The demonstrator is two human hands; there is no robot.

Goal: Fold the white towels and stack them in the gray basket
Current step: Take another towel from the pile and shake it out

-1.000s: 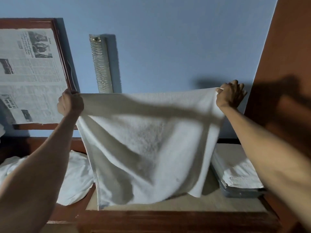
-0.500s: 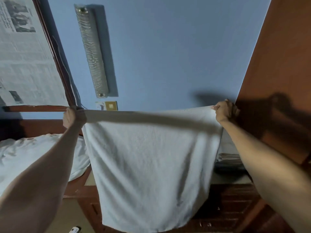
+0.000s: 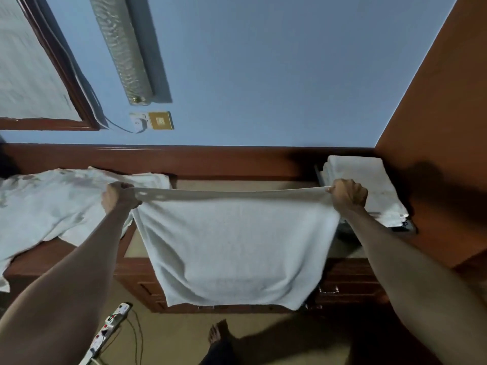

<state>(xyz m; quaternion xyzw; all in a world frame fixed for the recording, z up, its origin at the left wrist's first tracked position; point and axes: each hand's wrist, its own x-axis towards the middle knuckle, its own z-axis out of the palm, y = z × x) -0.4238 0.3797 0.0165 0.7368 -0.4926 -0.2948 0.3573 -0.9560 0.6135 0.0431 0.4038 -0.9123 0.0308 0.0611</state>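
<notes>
Both hands, left [image 3: 120, 197] and right [image 3: 347, 196], pinch the top corners of a towel [image 3: 237, 248], which hangs stretched above the counter [image 3: 237, 184]. Folding is starting; next, I think, the corners must meet evenly.

A long silvery tube fixture [image 3: 123, 48] is hanging above a square gold switch plate [image 3: 160, 120]. A white plastic power strip [image 3: 110, 325] (cables trailing) is lying on the tan floor [image 3: 171, 338].

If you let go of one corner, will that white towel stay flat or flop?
Probably flop: the white towel sags in soft curves below the edge stretched between the left hand and right hand. It seems light, as two corner grips carry it.
</notes>
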